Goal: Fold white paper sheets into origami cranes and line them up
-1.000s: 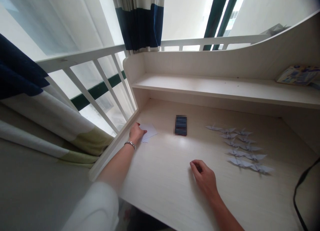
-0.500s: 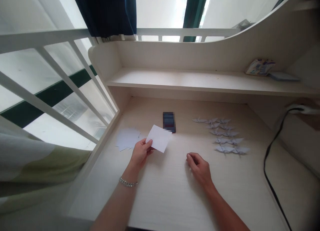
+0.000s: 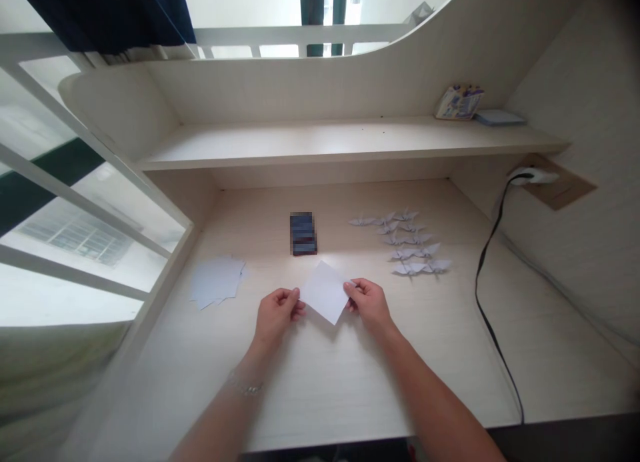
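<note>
A square sheet of white paper (image 3: 327,293) is held between my two hands, turned so its corners point up, down and sideways. My left hand (image 3: 279,313) pinches its left corner between thumb and fingers. On the opposite corner, my right hand (image 3: 367,302) has a similar pinch. Left of my hands lies a loose stack of white paper squares (image 3: 217,279). To the right, several folded white paper cranes (image 3: 413,252) are set out in rows on the desk.
A phone (image 3: 303,234) with a blurred screen lies on the desk (image 3: 320,389) beyond the paper. A black cable (image 3: 481,275) runs down the right side from a wall socket (image 3: 555,181). On the shelf (image 3: 300,139) stand a colourful packet (image 3: 460,102) and a flat pad (image 3: 499,118).
My right hand has moved to the paper and taken its right corner. The paper has come down nearer the middle of the desk. The whole view has swung to the right.
</note>
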Available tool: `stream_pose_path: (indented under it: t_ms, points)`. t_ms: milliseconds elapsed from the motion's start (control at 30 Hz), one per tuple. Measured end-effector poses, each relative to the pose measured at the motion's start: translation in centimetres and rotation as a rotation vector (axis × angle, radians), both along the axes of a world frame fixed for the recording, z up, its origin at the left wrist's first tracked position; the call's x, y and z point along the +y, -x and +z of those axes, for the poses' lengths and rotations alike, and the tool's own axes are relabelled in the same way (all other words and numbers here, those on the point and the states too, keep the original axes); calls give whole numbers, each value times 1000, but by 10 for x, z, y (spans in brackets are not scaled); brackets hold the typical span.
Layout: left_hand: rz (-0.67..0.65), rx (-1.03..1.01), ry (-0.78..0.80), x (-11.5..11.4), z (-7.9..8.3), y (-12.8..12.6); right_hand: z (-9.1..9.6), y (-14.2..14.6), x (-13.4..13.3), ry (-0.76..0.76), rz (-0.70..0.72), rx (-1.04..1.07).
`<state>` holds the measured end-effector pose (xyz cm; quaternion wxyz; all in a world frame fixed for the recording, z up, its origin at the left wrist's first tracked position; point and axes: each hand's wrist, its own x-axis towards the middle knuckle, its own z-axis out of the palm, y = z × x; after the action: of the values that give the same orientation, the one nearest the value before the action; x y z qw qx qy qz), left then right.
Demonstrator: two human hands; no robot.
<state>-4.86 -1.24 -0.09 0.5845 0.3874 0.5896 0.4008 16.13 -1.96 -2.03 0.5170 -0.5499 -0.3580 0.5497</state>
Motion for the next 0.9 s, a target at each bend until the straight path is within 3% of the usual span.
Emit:
stream_pose_path:
  t_ms: [133, 333, 567, 900]
  points:
    - [120, 54, -109, -2, -4, 10, -3, -6, 3, 12, 33, 47]
    - [31, 154, -200, -26, -5, -9, -2, -12, 3, 28, 193, 77]
    - [185, 199, -211, -43, -7, -19, 2, -11, 3, 23, 146, 79]
    - [1, 310, -196, -34, 1, -19, 5, -13, -5, -29, 120, -153]
